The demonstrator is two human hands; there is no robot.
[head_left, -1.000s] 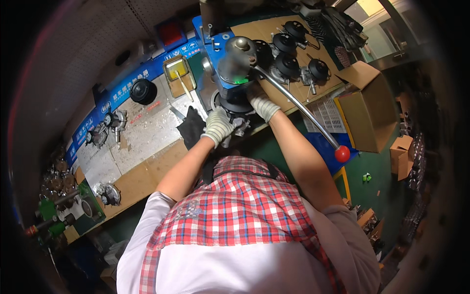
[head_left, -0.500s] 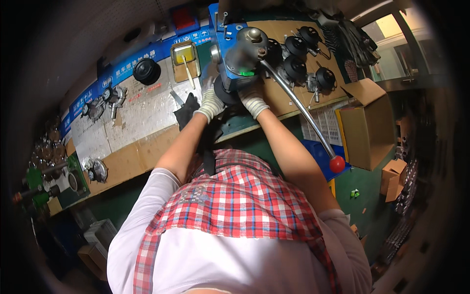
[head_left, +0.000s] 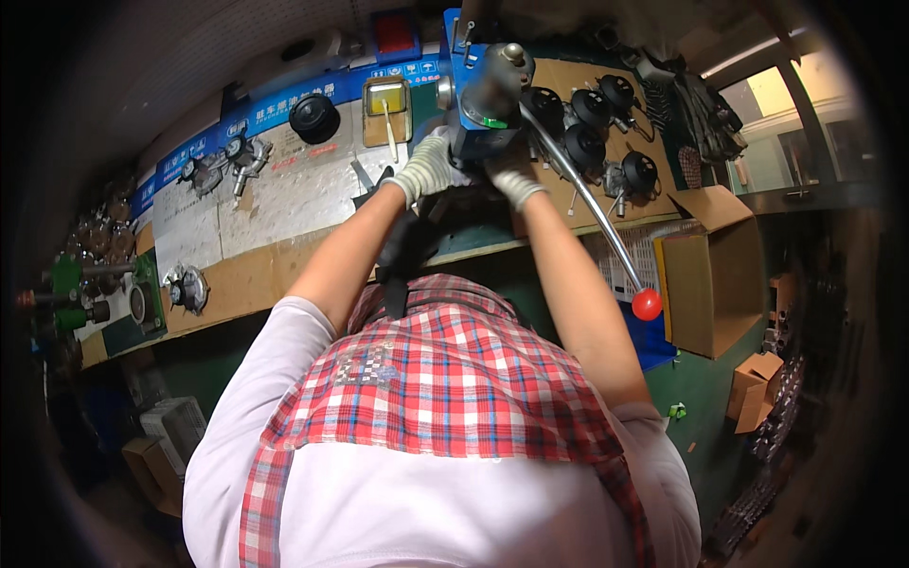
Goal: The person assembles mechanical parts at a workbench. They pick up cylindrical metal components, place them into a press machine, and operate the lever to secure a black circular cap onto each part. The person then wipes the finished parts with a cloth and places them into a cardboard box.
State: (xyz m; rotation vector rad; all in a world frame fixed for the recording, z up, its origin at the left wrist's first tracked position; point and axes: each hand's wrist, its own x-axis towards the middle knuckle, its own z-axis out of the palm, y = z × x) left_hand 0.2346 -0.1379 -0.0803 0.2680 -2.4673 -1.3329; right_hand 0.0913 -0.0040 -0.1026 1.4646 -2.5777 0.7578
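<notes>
A blue hand press (head_left: 485,140) with a long steel lever (head_left: 592,204) and red ball knob (head_left: 647,304) stands at the far edge of the bench before me. My left hand (head_left: 428,170), in a striped white glove, reaches to the left side of the press's base. On the other side, my right hand (head_left: 514,177), gloved too, reaches in under the press head. The fingers of both hands are hidden or blurred, and whatever lies between them cannot be made out. Black cloth (head_left: 409,248) hangs at the bench edge below my left wrist.
Metal parts with black round caps (head_left: 584,147) stand right of the press. To its left lie an open tray with a brush (head_left: 387,112), a black round cap (head_left: 314,118) and bare metal parts (head_left: 244,159). An open carton (head_left: 712,275) stands at the right.
The whole view has shifted, the bench now lying further right. A black round part that showed between my hands under the press is no longer visible. My hands stay at the press.
</notes>
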